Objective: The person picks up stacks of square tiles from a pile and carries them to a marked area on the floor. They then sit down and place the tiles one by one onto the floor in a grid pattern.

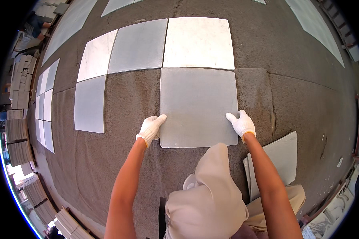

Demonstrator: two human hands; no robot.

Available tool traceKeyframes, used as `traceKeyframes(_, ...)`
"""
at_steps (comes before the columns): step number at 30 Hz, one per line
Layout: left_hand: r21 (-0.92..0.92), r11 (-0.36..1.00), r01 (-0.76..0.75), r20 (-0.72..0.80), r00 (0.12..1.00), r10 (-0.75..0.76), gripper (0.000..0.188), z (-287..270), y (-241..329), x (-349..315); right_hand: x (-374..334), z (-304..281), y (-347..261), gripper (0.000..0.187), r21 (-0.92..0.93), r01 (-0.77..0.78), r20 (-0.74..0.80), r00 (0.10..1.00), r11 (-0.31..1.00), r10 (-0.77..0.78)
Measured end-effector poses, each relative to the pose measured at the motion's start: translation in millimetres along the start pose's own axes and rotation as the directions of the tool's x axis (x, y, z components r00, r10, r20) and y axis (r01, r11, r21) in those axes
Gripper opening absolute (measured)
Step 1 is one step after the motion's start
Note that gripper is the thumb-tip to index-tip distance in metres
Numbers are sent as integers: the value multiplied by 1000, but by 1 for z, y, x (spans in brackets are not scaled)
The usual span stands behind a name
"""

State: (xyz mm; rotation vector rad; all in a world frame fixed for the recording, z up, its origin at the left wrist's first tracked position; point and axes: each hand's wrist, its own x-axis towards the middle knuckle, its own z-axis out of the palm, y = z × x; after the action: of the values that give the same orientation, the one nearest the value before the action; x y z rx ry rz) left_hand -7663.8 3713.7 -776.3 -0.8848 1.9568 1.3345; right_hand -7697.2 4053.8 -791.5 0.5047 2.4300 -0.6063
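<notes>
Between my two white-gloved hands is a square grey stone tile (198,105), its far edge meeting the near edge of a white veined tile (199,43). My left hand (150,128) grips the grey tile's left edge, thumb on top and fingers out of sight at the side. Opposite it, my right hand (242,123) holds the right edge in the same way. Whether the near edge is raised off the floor I cannot tell. To the left of the white tile lie another grey tile (137,47) and a second white one (97,56), with a grey tile (90,104) below that.
Beside my right forearm, a small stack of grey tiles (281,157) leans at an angle. A checkered group of tiles (48,99) lies at the far left. Stacked slabs (19,142) line the left side, where another person (35,26) is partly visible. Brown matting (127,97) covers the floor.
</notes>
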Motion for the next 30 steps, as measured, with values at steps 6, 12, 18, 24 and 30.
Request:
traceKeyframes(6, -284, 951, -122, 103, 982, 157, 36, 2, 53, -58, 11, 7, 15, 79, 75, -19, 39, 999, 997, 16)
traceKeyframes(12, 0, 952, -306, 42, 951, 306, 40, 8, 85, -90, 6, 1, 17, 78, 193, -3, 58, 998, 981, -8)
traceKeyframes(18, -293, 879, -376, 23, 916, 400, 40, 32, 112, -111, -22, -78, 42, 58, 762, -224, 409, 894, 608, -183)
traceKeyframes(24, -437, 843, -314, 269, 849, 455, 50, 44, 116, -116, -105, -138, 106, 60, 956, -206, 284, 826, 208, -487)
traceKeyframes(30, -523, 833, -183, 459, 763, 455, 46, 168, 173, -146, -211, -210, 187, 54, 965, -52, -41, 938, -256, -345)
